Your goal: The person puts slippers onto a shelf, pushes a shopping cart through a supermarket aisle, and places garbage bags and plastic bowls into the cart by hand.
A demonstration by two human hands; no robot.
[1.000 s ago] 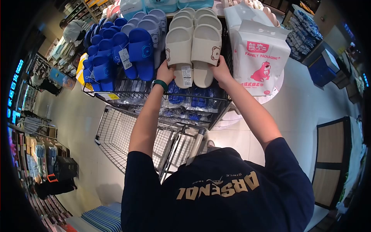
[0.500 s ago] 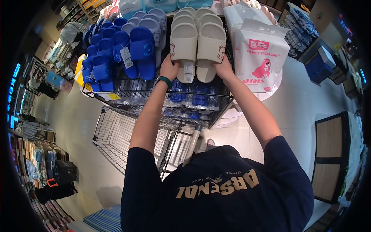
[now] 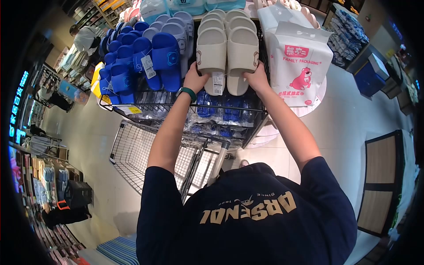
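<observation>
A pair of beige slide slippers with a small bear print lies at the front of a row of matching pairs on a wire display rack. My left hand is closed on the outer edge of the left slipper, thumb towards its sole. On the other side, my right hand grips the outer edge of the right slipper. A white price tag hangs over the left slipper's insole. The undersides of both slippers and some of my fingertips are hidden.
Blue slippers stand left of the beige ones, grey pairs behind them. A white tissue pack is on the right. Below the rack stands a wire shopping cart. Another person is at the far upper left.
Both hands keep their hold on the beige slippers, which stay in nearly the same place. The view has shifted slightly, moving the rack and cart a little right and down.
</observation>
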